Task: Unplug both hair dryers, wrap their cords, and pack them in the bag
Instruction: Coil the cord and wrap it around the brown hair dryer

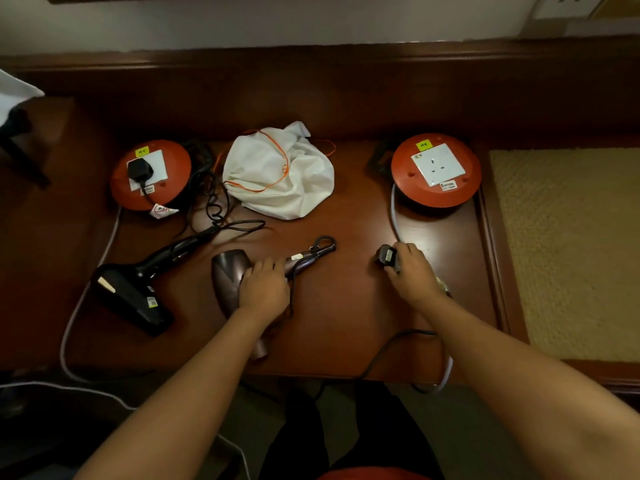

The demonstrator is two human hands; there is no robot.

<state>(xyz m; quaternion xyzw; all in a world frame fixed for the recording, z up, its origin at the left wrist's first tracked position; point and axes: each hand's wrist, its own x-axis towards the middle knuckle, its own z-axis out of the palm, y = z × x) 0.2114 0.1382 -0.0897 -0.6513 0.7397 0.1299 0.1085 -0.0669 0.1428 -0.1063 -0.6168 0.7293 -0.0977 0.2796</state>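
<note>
The right hand had its grip closed on the freed plug, well right of the brown dryer lying on the bench, handle pointing up-right, under the left hand.

A single head-worn wide-angle camera looks steeply down, close over a wooden desk, facing the wall behind it.

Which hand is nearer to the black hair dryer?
Left. The left hand rests on the brown hair dryer beside the black hair dryer; the right hand holds a plug farther right.
</note>
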